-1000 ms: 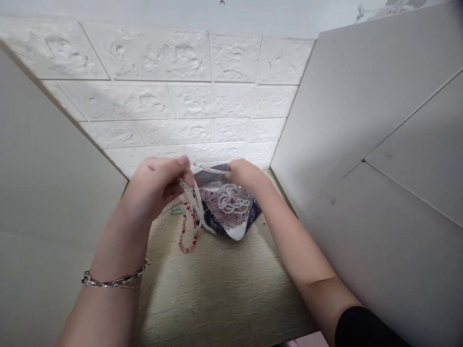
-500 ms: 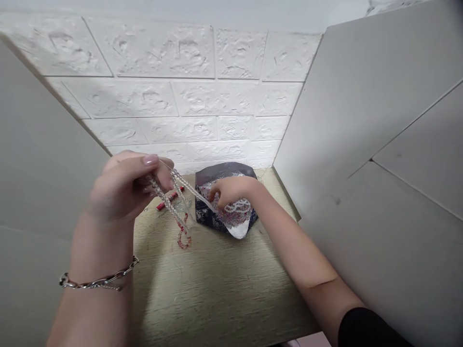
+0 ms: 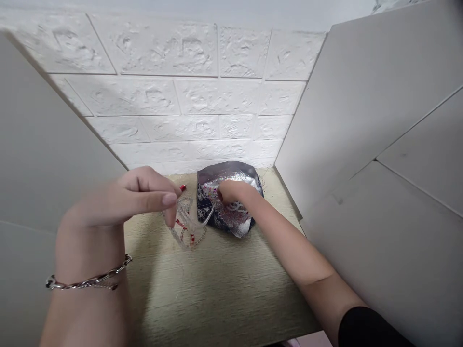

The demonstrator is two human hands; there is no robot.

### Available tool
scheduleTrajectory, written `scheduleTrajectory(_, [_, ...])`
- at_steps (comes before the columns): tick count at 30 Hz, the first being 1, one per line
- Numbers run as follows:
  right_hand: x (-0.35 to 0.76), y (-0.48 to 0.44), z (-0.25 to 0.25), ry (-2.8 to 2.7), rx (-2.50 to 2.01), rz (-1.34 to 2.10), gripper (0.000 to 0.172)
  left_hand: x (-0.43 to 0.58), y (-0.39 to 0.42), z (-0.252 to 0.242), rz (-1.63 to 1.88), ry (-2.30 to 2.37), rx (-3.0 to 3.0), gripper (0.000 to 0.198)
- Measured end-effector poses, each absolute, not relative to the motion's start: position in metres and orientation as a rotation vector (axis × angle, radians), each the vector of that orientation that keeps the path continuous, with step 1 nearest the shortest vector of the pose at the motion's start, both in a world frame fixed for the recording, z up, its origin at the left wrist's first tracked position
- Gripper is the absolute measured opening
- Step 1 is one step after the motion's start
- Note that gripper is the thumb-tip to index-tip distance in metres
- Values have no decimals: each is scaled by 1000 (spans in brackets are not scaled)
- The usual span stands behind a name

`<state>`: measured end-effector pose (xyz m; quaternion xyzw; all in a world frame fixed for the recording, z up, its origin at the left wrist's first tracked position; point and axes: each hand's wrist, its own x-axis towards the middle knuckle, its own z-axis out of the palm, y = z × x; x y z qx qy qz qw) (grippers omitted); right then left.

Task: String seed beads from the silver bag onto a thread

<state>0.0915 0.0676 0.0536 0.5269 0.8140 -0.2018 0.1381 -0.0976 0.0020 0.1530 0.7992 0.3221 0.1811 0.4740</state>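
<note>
My left hand (image 3: 137, 200) is raised over the wooden tabletop (image 3: 217, 294), fingers pinched on a strand of clear beads (image 3: 188, 219) that droops down toward the table. A red bead strand (image 3: 183, 226) lies under it. My right hand (image 3: 231, 192) reaches into an open silvery foil pouch (image 3: 227, 176) with a dark patterned front, fingers curled among small beads and white strands inside. What the right fingers hold is hidden. A chain bracelet (image 3: 87, 280) is on my left wrist.
White panels (image 3: 361, 120) wall in the narrow table on the left and right. A white brick-pattern wall (image 3: 188, 96) closes the back. The pouch sits at the back edge near the right panel.
My left hand has moved left and lowered slightly with the clear bead strand. My right hand went from the pouch's upper rim down into the pouch.
</note>
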Motion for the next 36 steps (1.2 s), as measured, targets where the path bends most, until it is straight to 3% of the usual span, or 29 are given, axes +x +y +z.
scheduleTrajectory(4, [98, 66, 63, 2345, 1544, -608, 26, -94, 4, 151, 193, 1049, 1981, 28])
scheduleTrajectory(11, [120, 68, 82, 2576, 1483, -708, 22, -78, 11, 140, 188, 1283, 2026, 33])
scheduleTrajectory(16, [127, 58, 98, 2829, 1372, -1065, 20, -59, 23, 122, 340, 1487, 1975, 42])
scheduleTrajectory(23, [125, 50, 104, 2909, 1226, -1458, 23, -44, 28, 110, 411, 1379, 2002, 35])
scheduleTrajectory(28, [132, 61, 97, 2881, 1254, -1226, 30, -45, 19, 123, 619, 1407, 1910, 35])
scheduleTrajectory(36, [145, 79, 80, 2357, 1992, -497, 29, -64, 23, 128, 1218, 1113, 1428, 29])
